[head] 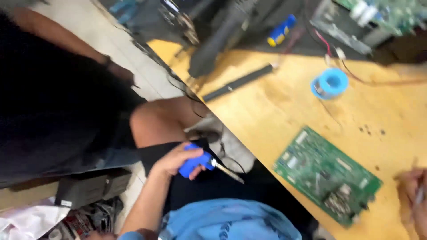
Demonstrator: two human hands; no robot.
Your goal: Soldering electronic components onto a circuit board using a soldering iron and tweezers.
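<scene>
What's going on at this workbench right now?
A person holds a blue-handled soldering iron in the left hand, off the table edge above their lap. The right hand is blurred at the far right of the wooden table and seems to pinch something thin. A green circuit board lies flat between the hands, and a blue solder spool sits further back. Another person in dark clothes sits alongside.

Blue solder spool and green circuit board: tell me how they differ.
The blue solder spool is small and round with a hollow middle; the green circuit board is much larger, flat and rectangular. The spool lies farther back on the wooden table, while the board lies near the table's front edge. Both rest on the table, in neither hand.
</scene>
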